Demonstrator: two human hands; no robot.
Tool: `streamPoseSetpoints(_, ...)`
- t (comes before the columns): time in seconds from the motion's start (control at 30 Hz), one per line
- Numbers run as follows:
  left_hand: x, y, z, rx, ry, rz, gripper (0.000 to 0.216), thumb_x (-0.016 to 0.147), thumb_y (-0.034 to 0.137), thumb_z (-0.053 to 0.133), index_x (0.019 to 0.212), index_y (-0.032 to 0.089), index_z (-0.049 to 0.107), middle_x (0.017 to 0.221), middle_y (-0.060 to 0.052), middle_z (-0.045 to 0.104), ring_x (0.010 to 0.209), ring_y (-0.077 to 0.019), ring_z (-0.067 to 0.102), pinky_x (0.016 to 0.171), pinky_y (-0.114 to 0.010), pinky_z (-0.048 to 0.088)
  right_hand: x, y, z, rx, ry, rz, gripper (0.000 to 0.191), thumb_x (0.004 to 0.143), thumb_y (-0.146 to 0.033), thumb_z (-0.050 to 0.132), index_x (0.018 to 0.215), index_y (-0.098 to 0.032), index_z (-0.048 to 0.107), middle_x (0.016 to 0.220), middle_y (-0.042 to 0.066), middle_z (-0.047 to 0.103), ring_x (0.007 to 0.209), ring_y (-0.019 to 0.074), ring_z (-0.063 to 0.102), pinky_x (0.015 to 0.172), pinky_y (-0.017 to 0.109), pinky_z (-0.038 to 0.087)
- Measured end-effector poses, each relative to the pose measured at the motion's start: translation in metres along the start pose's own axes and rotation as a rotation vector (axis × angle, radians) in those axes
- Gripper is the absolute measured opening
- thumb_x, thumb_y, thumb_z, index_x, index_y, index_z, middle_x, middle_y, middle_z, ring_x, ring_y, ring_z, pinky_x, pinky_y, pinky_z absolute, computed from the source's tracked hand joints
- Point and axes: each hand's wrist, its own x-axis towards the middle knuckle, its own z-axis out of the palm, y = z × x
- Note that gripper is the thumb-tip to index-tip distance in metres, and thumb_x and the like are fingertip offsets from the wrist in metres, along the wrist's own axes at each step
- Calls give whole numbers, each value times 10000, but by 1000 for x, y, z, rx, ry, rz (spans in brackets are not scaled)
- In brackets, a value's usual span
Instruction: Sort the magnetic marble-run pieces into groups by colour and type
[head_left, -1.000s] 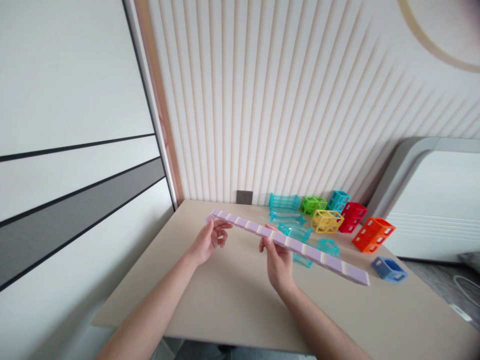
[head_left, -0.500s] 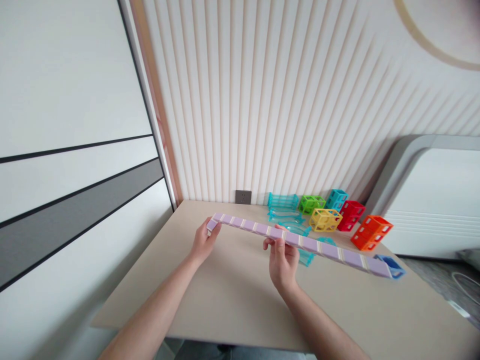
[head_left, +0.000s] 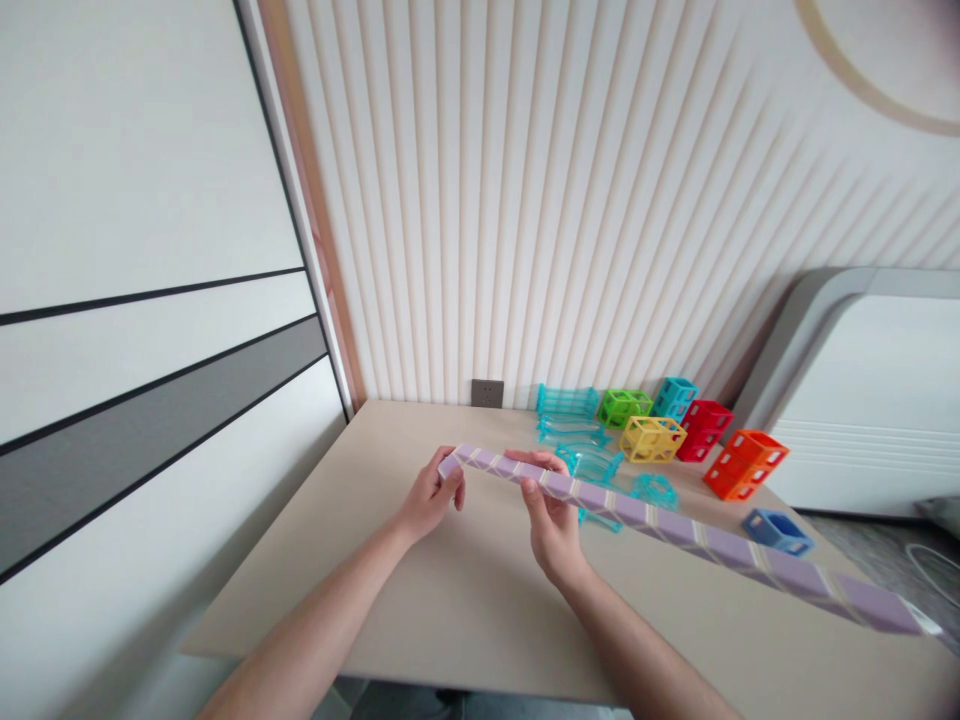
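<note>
A long lilac strip (head_left: 675, 527) made of several square segments hangs above the beige table (head_left: 465, 590). It slopes from the middle of the view down to the right edge. My left hand (head_left: 429, 495) pinches its left end. My right hand (head_left: 551, 510) grips it a little further along, fingers curled over the top. Behind the strip, clear teal curved track pieces (head_left: 581, 440) lie on the table.
Open-frame cubes sit at the back right: green (head_left: 622, 407), teal (head_left: 675, 397), yellow (head_left: 651, 439), red (head_left: 703, 428), orange (head_left: 744, 464), and a blue one (head_left: 777, 531) nearer. A wall socket (head_left: 487, 393) is behind the table. A white unit (head_left: 870, 400) stands to the right.
The strip has slid to the right and its far end has swung toward me and lower. Both hands have shifted right, and now sit closer together near the strip's left end.
</note>
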Motion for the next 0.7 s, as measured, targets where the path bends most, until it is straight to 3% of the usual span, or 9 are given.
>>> streamPoseSetpoints(0.2,-1,-1,-1,-96,-33,-8,381,985,559,470,1117,202,468,621,71,536,538,-118,518,572,-244,382,2,-3,-2,27,21,25,436,919,-478,656,1237,-252,462,1095,119,756,1030,264,716,951,463,508)
streamPoseSetpoints(0.7,0,0,-1,-327,-122,26,346,985,528,510,1062,192,483,660,70,466,534,-91,470,514,-221,369,1,-6,-4,5,-20,-25,458,960,-434,616,1337,-256,425,1125,122,745,1105,266,696,971,483,497)
